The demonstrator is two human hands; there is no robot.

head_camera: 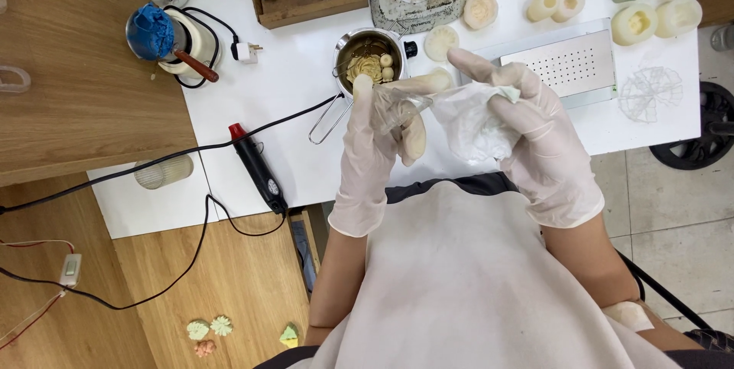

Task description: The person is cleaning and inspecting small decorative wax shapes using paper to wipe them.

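Gloved left hand point(372, 147) grips a clear mould point(397, 109) while the right hand point(527, 128) pinches a crumpled tissue point(474, 128) (apparently wiping it). Just beyond sits a metal pot point(368, 59) of wax pieces; finishing calls for gentle, steady strokes.

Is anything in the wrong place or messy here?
Yes. A few small flower-shaped pieces lie on the wooden floor, away from the white table. A black cable trails off the table's edge. Both gloved hands, left and right, hold a crumpled tissue.
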